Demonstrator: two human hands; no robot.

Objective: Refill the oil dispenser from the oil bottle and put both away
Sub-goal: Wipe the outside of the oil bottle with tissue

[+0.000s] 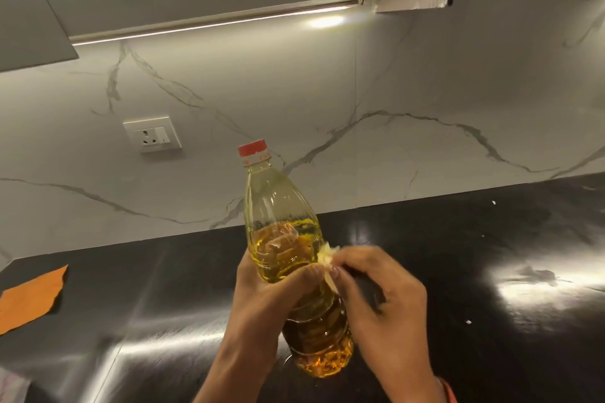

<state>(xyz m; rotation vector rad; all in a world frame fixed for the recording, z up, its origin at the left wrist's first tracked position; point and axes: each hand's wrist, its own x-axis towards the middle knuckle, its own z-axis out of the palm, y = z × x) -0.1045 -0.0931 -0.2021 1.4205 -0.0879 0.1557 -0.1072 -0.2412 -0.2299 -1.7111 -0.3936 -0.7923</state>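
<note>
L hand (268, 291) grips oil bottle (281, 239); R hand (383, 294) pinches label scrap (325, 258).

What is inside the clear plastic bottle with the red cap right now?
Yellow oil fills the clear plastic bottle with the red cap to about its shoulder; the neck is empty. The left hand and right hand cover the middle section.

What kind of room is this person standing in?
Most likely a home kitchen: a glossy black countertop runs along a marble-look backsplash with a wall socket, cabinets hang overhead, and the left hand holds a cooking oil bottle.
</note>
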